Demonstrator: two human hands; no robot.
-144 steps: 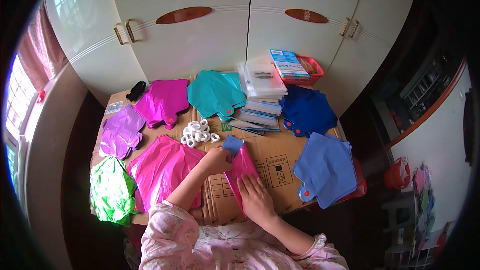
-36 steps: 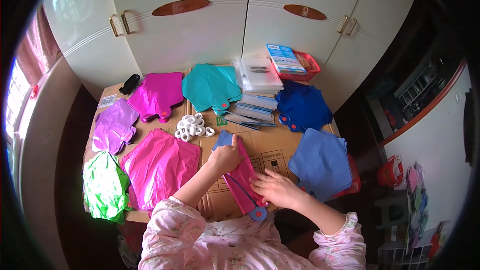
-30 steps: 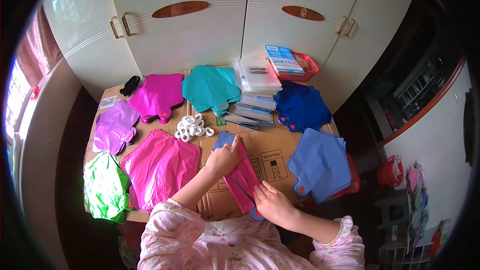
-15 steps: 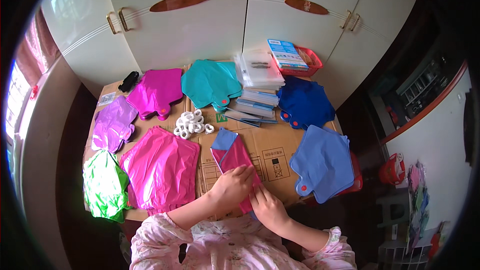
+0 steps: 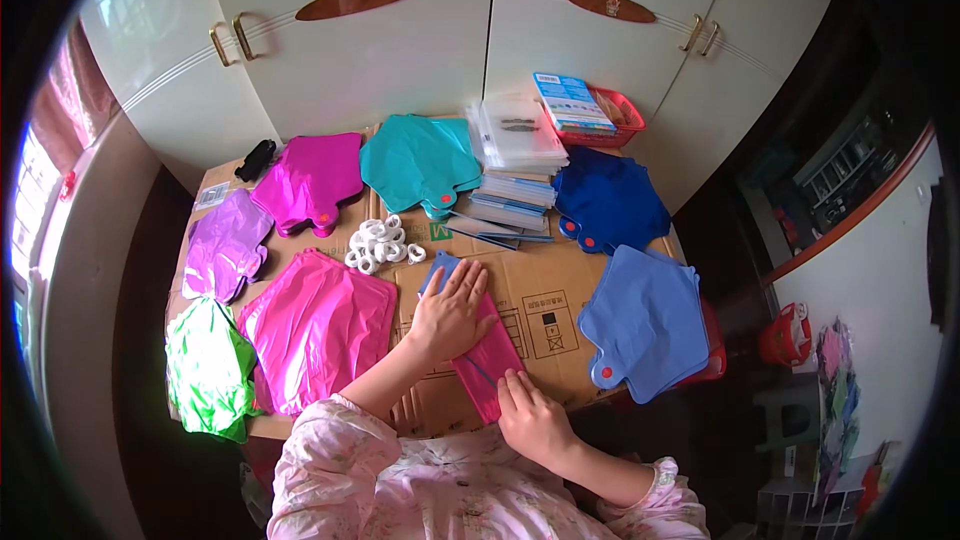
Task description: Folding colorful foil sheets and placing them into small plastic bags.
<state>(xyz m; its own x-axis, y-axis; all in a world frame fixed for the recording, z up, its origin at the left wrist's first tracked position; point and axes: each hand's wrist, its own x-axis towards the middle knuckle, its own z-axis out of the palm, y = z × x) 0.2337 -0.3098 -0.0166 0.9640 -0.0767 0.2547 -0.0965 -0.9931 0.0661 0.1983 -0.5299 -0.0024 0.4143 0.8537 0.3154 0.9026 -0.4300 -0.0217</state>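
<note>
A narrow folded strip of shiny pink plastic film [image 5: 486, 338] with a blue end lies slanting on the cardboard in front of me. My left hand [image 5: 449, 312] is spread flat over its far part, fingers pointing away, hiding much of the blue end. At the strip's near end, the fingers of my right hand [image 5: 533, 421] are bent and pressed together on its right edge; the thumb is hard to see. A thin dark blue line crosses the pink film between the two hands.
Stacks of film pieces surround the strip: large pink [image 5: 322, 335], light blue [image 5: 645, 325], teal [image 5: 418, 162], magenta [image 5: 312, 180], dark blue [image 5: 612, 200], purple [image 5: 228, 245] and green [image 5: 208, 370]. White rings [image 5: 377, 244], card bundles [image 5: 508, 208], clear bags [image 5: 515, 135] and a red basket [image 5: 628, 120] also lie here.
My left hand has moved away from me along the strip and changed from closed fingers to a flat spread palm. My right hand stays at the near end, its fingers now more bent.
</note>
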